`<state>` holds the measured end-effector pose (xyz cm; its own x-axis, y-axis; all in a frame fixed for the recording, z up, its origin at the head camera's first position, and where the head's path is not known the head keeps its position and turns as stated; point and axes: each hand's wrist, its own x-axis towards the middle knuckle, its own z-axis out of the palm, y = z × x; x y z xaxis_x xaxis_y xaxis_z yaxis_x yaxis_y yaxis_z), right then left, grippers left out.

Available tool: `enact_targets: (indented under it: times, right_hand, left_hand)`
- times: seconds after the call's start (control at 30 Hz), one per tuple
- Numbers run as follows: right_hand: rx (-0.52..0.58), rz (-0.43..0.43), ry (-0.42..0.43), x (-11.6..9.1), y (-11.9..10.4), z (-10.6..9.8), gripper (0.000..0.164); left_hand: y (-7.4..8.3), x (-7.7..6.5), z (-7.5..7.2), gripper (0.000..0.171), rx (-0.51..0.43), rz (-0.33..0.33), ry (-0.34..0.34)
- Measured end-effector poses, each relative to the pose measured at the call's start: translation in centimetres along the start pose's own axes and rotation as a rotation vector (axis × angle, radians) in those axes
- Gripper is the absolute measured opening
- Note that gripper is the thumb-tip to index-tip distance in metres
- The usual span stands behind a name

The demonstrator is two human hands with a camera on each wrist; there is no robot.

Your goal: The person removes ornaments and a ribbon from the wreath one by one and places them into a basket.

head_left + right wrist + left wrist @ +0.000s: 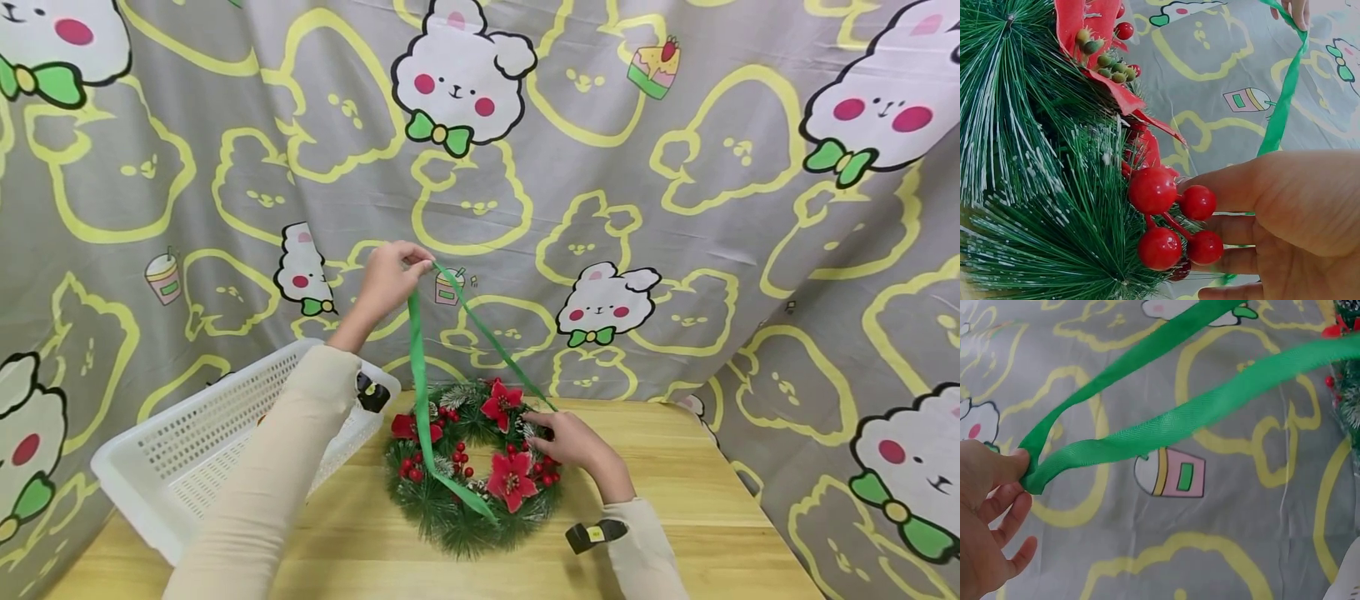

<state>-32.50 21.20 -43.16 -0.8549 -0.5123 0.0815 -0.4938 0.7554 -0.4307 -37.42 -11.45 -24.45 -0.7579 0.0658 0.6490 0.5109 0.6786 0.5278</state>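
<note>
A green ribbon [1147, 431] hangs in a loop from my raised left hand [393, 271], its thumb and forefinger pinching the fold. One strand drops across the front of the Christmas wreath [472, 533]; the other slants down behind my right hand [573, 442]. The wreath lies on the table, with green needles, red poinsettias [512, 481], pine cones and red berries [1154, 190]. At its right side my right hand grips the wreath's edge, fingers reaching in behind a berry cluster. In the right wrist view the berries and needles hide those fingertips.
A white perforated plastic basket [135, 450] stands on the left of the wooden table [697, 517], partly behind my left sleeve. Behind the table hangs a grey curtain [480, 192] printed with cartoon rabbits. Each wrist carries a small black camera.
</note>
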Motion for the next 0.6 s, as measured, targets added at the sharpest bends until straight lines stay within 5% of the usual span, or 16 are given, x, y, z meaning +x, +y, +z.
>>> enact_targets:
  times: [0.6]
  right_hand:
    - [0.007, -0.017, 0.001, -0.1, 0.0, 0.0, 0.046]
  left_hand:
    - [-3.7, -0.7, -5.8, 0.017, 0.059, -0.016, 0.133]
